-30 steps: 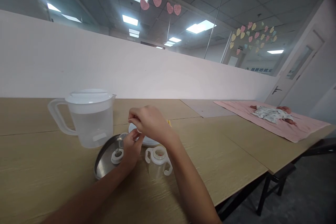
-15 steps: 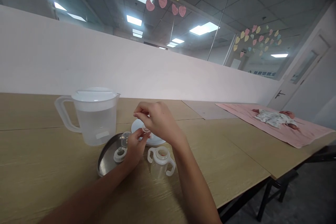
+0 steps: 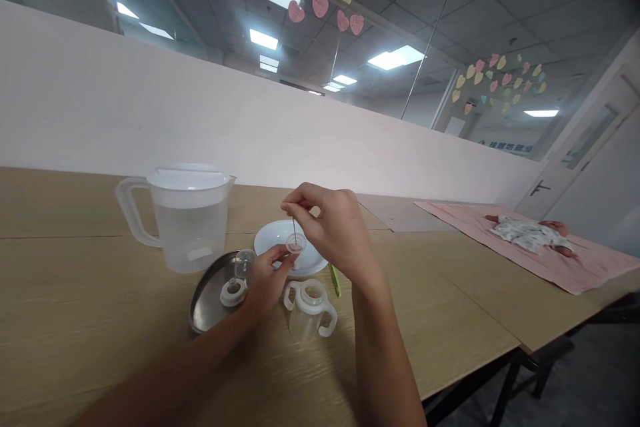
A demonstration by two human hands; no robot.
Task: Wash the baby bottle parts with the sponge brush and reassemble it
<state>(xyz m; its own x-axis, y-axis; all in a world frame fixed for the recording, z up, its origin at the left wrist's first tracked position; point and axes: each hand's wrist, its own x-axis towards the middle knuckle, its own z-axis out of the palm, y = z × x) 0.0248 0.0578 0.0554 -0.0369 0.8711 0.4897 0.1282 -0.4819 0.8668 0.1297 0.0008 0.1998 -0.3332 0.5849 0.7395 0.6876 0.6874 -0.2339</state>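
Observation:
My left hand (image 3: 265, 279) is closed on a small clear round piece that looks like a bottle nipple (image 3: 296, 244), held over a white plate (image 3: 267, 233). Above it, my right hand (image 3: 337, 223) pinches a thin needle-like rod (image 3: 295, 229), whose lower end reaches the middle of the clear piece. Just in front of the plate stands a clear baby bottle (image 3: 304, 320) with two white handles and an open top. To the left, a steel tray (image 3: 203, 310) holds a white collar ring (image 3: 233, 292) and a clear dome cap (image 3: 245, 263).
A lidded clear jug (image 3: 193, 230) containing water stands at the back left. A slim green stick (image 3: 335, 280) lies by the plate. On the right, a baby doll (image 3: 527, 231) rests on a pink mat (image 3: 460, 230). A low white wall (image 3: 250, 133) runs behind the table.
The view has shifted slightly. My right hand has moved up and right from my left hand, so the thin rod and the clear piece now show, as does the green stick.

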